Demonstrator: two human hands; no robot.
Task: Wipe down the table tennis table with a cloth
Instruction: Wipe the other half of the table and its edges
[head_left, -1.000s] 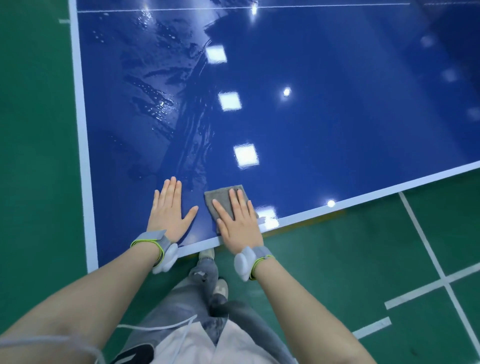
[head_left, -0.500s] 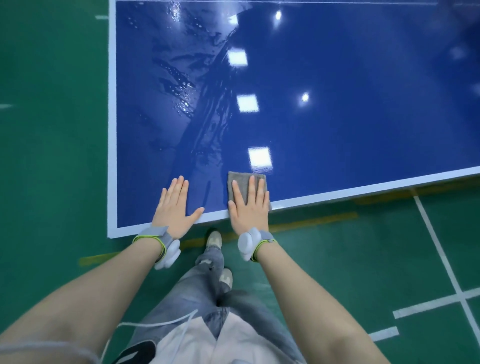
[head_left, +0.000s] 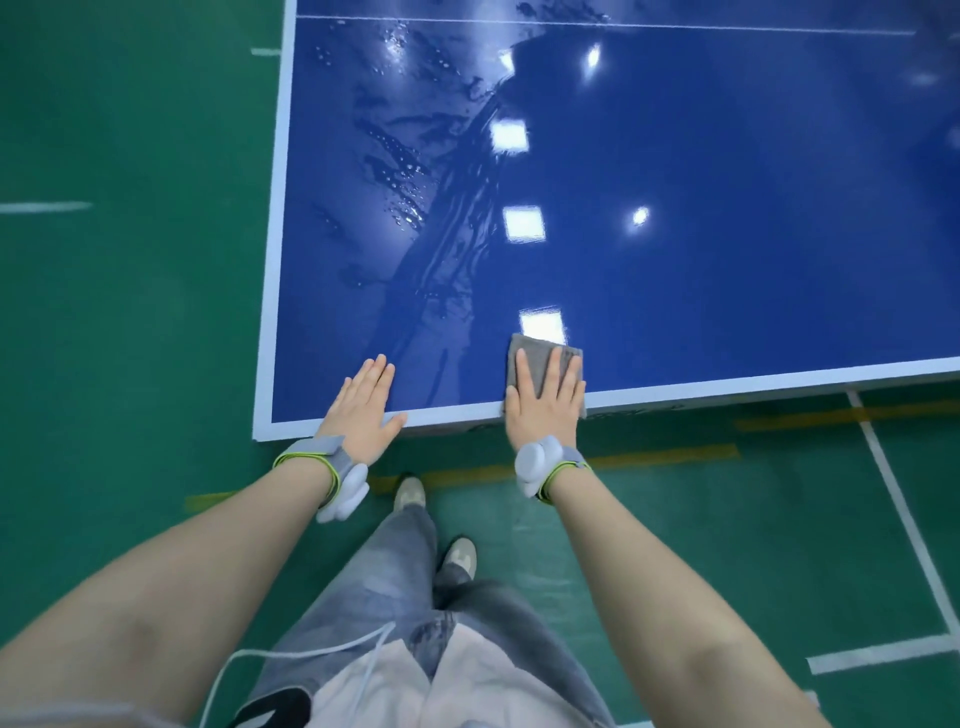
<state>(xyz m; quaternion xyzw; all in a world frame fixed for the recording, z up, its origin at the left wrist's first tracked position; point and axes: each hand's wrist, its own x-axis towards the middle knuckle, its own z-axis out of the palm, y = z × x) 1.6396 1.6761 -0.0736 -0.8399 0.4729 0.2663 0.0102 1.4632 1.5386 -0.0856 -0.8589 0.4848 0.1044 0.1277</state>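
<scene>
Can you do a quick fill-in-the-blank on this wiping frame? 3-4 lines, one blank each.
1. The right hand presses flat on a folded ____ cloth.
2. The left hand rests bare on the table with its fingers ____.
3. The cloth lies at the table's near white edge line, to the ____ of the left hand.
4. The wet streaks lie on the table's ____ part.

Missing words: grey; straight; right; left

Blue table (head_left: 675, 260) surface beyond hands (head_left: 545, 402) open, wet streaks only.
</scene>
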